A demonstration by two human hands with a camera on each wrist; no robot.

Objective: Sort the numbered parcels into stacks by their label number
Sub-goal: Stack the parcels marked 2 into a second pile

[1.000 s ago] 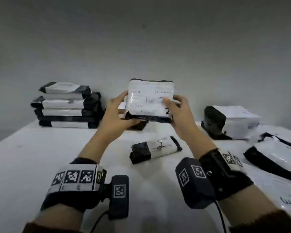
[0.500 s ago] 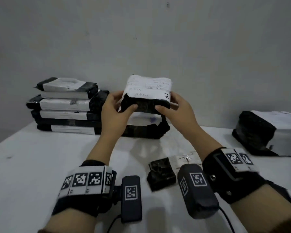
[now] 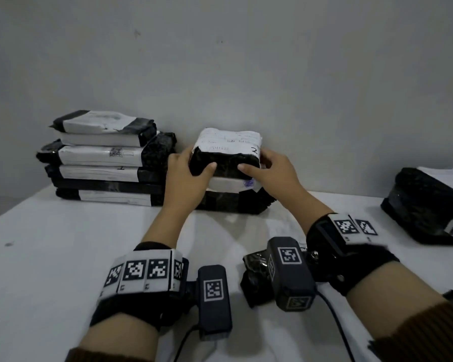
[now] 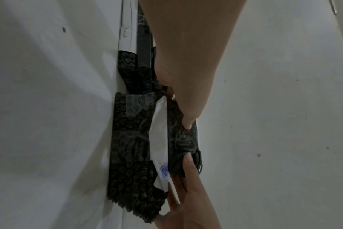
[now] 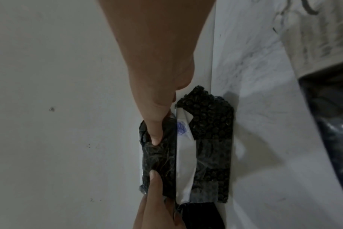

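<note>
Head view, parcel in hand: the parcel marked 2 [image 3: 226,155] is sitting at centre frame, both hands pressing thumbs on its dark near face while it is resting on or just above a lower parcel [image 3: 233,197] against the wall.
Head view, grip: the left hand [image 3: 186,178] and right hand [image 3: 272,173] are each curling round an end of the parcel marked 2.
Head view, done: a tall stack [image 3: 105,158] is standing at left of frame on the bench [image 3: 63,257].
Head view, left: a bulky parcel [image 3: 426,202] at right edge and a small dark parcel [image 3: 254,278] at lower centre are lying apart, seemingly unsorted.
Left wrist view: the left thumb [image 4: 188,114] is pressing the dark wrap; full contact below is hard to tell.
Right wrist view: the right thumb [image 5: 155,131] is pinching likewise; I judge sorting roughly midway.
</note>
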